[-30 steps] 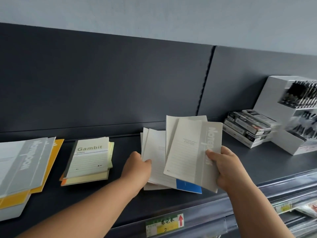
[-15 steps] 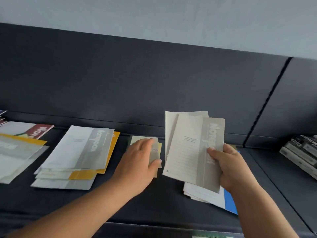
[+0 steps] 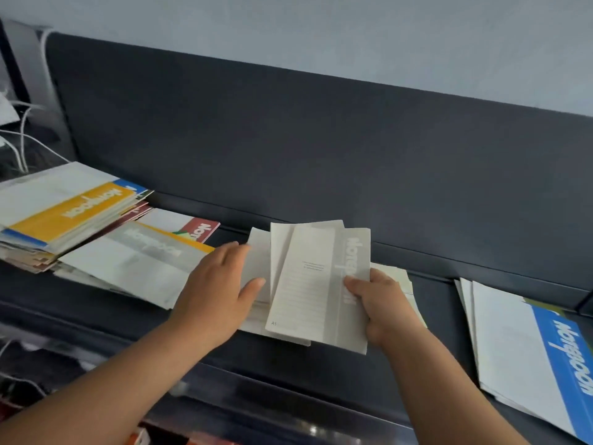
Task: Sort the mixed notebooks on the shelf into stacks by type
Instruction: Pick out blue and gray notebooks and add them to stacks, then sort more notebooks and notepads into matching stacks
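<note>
My right hand (image 3: 383, 305) grips a fan of pale grey notebooks (image 3: 316, 284) by their grey band, held upright over the dark shelf (image 3: 321, 367). Just left of them, my left hand (image 3: 218, 290) holds another pale grey notebook (image 3: 259, 261), thumb on its face, low over the shelf. Further left lie a stack topped by a grey-band notebook (image 3: 134, 258), a red-band notebook (image 3: 200, 229) and a tall stack topped by a yellow-band notebook (image 3: 67, 211). At the right lies a blue-band stack (image 3: 545, 364). A cream stack (image 3: 401, 277) shows behind my right hand.
The shelf's dark back panel (image 3: 321, 149) rises right behind the stacks. White cables (image 3: 19, 142) hang at the far left. Below the shelf's front edge, a lower level (image 3: 48, 380) shows blurred goods.
The view swung left along the shelf, away from the blue-band stack. My left hand carried a grey notebook leftward. My right hand kept its fan of grey notebooks.
</note>
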